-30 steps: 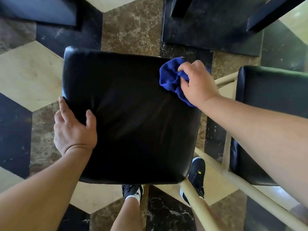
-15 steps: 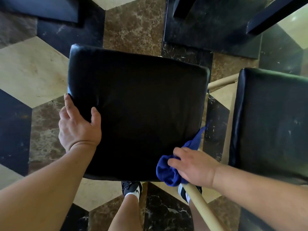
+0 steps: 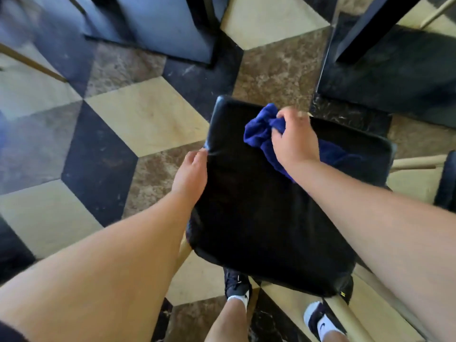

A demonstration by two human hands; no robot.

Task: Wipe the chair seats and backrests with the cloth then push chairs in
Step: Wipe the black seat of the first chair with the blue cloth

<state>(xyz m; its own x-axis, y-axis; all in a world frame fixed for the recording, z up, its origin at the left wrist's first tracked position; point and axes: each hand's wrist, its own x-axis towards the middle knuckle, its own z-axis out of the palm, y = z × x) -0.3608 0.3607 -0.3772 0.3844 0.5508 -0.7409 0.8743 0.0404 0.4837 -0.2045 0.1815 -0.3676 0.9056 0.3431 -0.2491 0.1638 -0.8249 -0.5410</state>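
Seat's near half [image 3: 271,230] lies bare; table base [image 3: 394,77] stands just beyond

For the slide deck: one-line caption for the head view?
Right hand wipes black chair seat with blue cloth while left hand steadies its edge.

The floor [image 3: 145,119] is made of shiny stone tiles in cream, brown and black, laid so they look like stacked boxes. Sunlight falls on the cream tiles. At the far side stand two dark, flat table bases [image 3: 399,77], each with a dark post going up.
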